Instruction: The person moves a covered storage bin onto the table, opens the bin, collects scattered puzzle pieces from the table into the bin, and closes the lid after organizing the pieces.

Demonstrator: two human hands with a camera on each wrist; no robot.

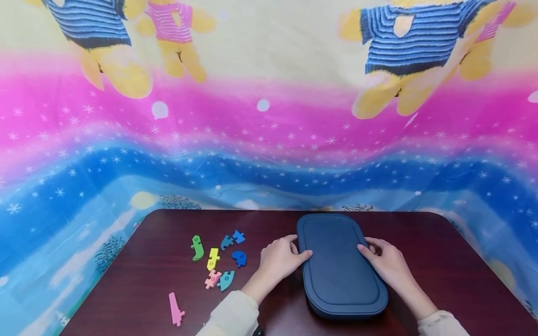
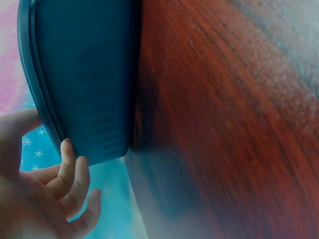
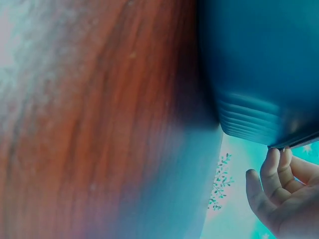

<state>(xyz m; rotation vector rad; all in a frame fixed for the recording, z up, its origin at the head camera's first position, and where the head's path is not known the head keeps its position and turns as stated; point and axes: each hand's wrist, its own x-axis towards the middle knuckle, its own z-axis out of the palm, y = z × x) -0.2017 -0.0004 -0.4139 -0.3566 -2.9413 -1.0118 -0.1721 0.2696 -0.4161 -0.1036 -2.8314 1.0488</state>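
A dark blue box (image 2: pixel 89 79) with rounded corners stands on the table, its lid (image 1: pixel 340 261) seated on top. At the lid's left edge my left hand (image 1: pixel 280 256) has its thumb on top and its fingers curled beneath the rim. My right hand (image 1: pixel 385 261) pinches the right edge likewise, thumb over the rim. In the right wrist view, fingertips (image 3: pixel 273 155) touch the underside of the rim beside the ridged box wall. The inside of the box is hidden by the lid.
Left of the box lie several coloured puzzle pieces, among them a green piece (image 1: pixel 197 248), a yellow piece (image 1: pixel 213 259) and a dark blue piece (image 1: pixel 239 258). A long pink piece (image 1: pixel 174 309) lies nearer the front. A printed cloth (image 1: pixel 269 116) hangs behind the dark wooden table (image 1: pixel 138 275).
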